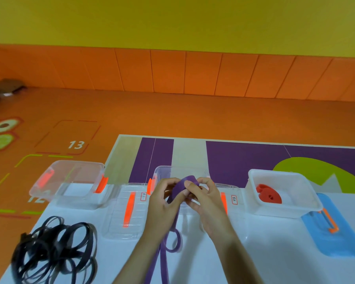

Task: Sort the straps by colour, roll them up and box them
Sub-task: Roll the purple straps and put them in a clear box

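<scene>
A purple strap (171, 238) is partly wound into a roll held up between both hands, and its loose tail hangs down to the table and runs toward me. My left hand (163, 203) grips the roll's left side. My right hand (203, 199) pinches it from the right, thumb on top. Behind the hands stands a clear box (162, 171), mostly hidden. Two rolled red straps (268, 194) lie in the white box (301, 210) at the right. A tangled pile of black straps (55, 251) lies at the table's front left.
An empty clear box (53, 191) with orange latches stands at the left. Two clear lids (129, 210) (232, 199) with orange handles lie flat either side of my hands. A blue lid (336, 226) lies at the right. The table's left edge drops to an orange floor.
</scene>
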